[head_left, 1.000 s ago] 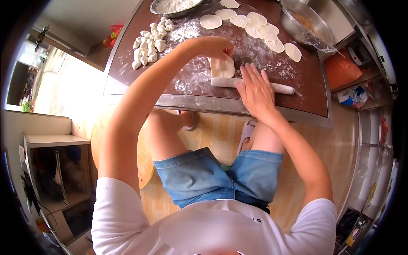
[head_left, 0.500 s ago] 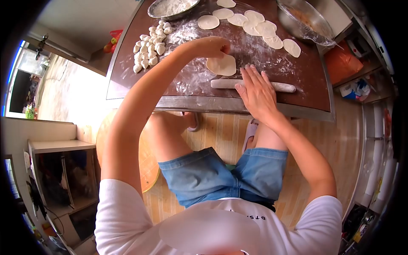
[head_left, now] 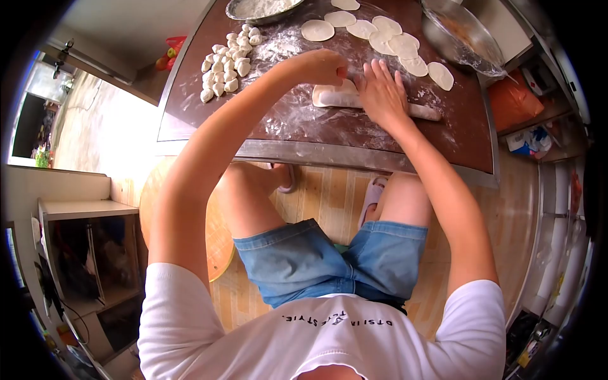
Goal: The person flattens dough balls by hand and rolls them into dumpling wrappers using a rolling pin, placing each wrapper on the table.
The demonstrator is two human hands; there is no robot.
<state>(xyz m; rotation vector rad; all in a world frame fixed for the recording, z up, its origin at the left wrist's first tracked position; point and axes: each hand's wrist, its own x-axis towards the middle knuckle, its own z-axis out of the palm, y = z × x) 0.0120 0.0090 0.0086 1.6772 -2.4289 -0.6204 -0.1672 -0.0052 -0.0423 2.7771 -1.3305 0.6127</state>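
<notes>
L hand (head_left: 323, 63) pinches far edge of a dough round (head_left: 330, 96) w/ fingertips, closed on it; round lies flat on floured table (head_left: 304, 130), near its middle, partly under the rolling pin (head_left: 423, 112); R hand (head_left: 382, 92) lies flat & open on the pin, palm down, fingers spread, pressing it onto the round; pin runs left-right across table. Beyond: row of finished rounds (head_left: 399, 45), pile of small dough lumps (head_left: 225, 63) to the left, flour bowl (head_left: 253, 7) at far edge, metal bowl (head_left: 459, 38) w/ plastic cover at far right.
</notes>
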